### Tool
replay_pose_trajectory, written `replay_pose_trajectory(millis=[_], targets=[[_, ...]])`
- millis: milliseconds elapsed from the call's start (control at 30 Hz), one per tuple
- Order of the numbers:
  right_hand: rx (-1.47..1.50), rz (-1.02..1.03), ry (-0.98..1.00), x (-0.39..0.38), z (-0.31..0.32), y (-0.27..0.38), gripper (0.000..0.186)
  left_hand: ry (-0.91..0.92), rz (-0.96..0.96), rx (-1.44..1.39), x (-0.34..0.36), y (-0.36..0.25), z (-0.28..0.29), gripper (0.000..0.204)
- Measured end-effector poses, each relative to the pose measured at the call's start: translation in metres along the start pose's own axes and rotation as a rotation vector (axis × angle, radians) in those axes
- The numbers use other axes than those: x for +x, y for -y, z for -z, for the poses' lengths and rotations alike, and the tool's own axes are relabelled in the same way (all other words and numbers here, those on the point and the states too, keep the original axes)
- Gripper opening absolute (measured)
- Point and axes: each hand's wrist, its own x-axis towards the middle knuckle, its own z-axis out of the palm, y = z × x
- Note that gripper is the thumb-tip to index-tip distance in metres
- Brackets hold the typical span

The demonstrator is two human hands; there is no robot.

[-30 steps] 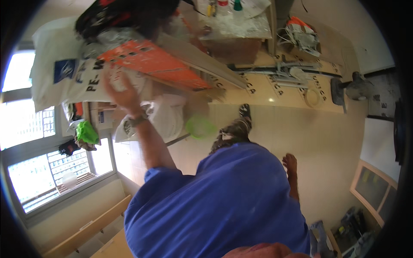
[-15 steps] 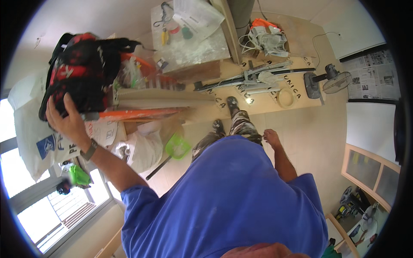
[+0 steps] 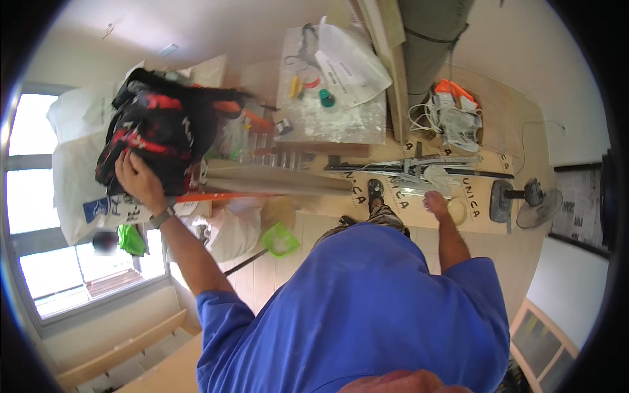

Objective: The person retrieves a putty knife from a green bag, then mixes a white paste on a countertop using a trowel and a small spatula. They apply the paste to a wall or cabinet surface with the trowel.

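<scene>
A black backpack (image 3: 157, 131) with red patches stands on stacked goods at the left. My left hand (image 3: 139, 178) lies against its lower front, fingers stretched over the fabric and apart. It touches the backpack without a visible grip on a strap. My right hand (image 3: 435, 203) hangs at my right side, fingers curled in, and nothing shows in it. Seen from above, it is over the long metal bars (image 3: 419, 170) on the floor sheet, close to a round roll of tape (image 3: 457, 211).
Papers and small tools lie on a dusty board (image 3: 347, 128) ahead. A fan (image 3: 534, 200) stands at the right. White sacks (image 3: 226, 232) and a green dustpan (image 3: 282, 240) are low on the left, near a long orange bar (image 3: 229, 196). Cardboard (image 3: 485, 219) covers part of the floor.
The view has shifted, so the surroundings sit lower and further right. My left hand stays on the backpack, its fingers a little lower. My right arm has swung forward.
</scene>
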Motion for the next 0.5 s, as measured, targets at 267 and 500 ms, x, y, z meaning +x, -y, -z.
replay_pose_trajectory(millis=[267,500], targets=[[-0.238,0.422,0.095,0.035,0.004,0.126,0.024,0.083,0.124,-0.048,0.003,-0.014,0.006,0.030],[-0.413,0.673,-0.097,0.057,-0.057,0.309,0.053,0.088,0.182,0.076,0.000,-0.016,-0.005,0.035]])
